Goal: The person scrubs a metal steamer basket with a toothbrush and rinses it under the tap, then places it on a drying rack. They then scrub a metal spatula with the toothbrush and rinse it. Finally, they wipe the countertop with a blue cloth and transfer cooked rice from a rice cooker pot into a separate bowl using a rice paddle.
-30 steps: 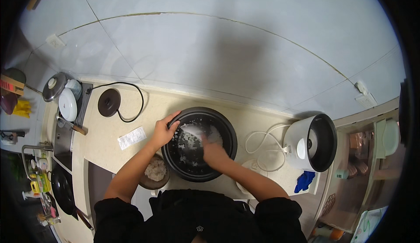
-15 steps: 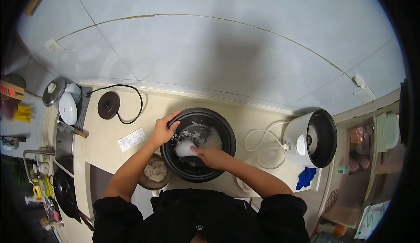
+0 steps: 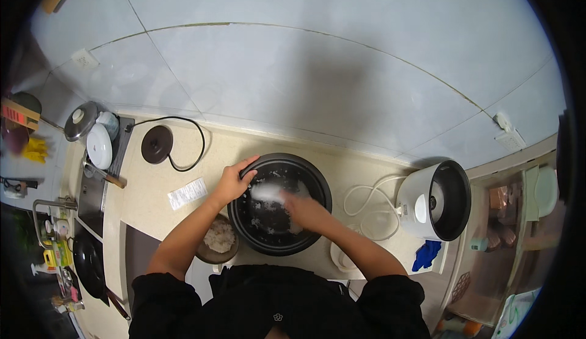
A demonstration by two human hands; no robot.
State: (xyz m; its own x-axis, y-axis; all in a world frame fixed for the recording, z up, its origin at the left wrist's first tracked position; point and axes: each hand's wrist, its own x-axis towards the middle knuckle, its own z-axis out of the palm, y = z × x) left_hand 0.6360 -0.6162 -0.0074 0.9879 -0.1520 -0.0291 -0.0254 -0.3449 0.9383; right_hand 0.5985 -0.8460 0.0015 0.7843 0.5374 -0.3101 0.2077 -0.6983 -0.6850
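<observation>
A black rice-cooker inner pot stands on the counter in front of me, with white rice stuck in clumps and grains over its bottom and side. My left hand grips the pot's rim at the upper left, thumb towards the inside. Inside the pot, my right hand is closed on a white rice paddle, which is smeared by motion. Left of the pot, partly under my left forearm, sits a bowl of cooked rice.
On the right lies the white rice-cooker body on its side, near a white cord and a blue cloth. To the left are a printed paper slip, a dark round disc, the sink and a black frying pan.
The paddle and my right hand have shifted up and slightly right inside the pot. Less rice shows at the pot's right side. My left hand keeps its hold on the rim.
</observation>
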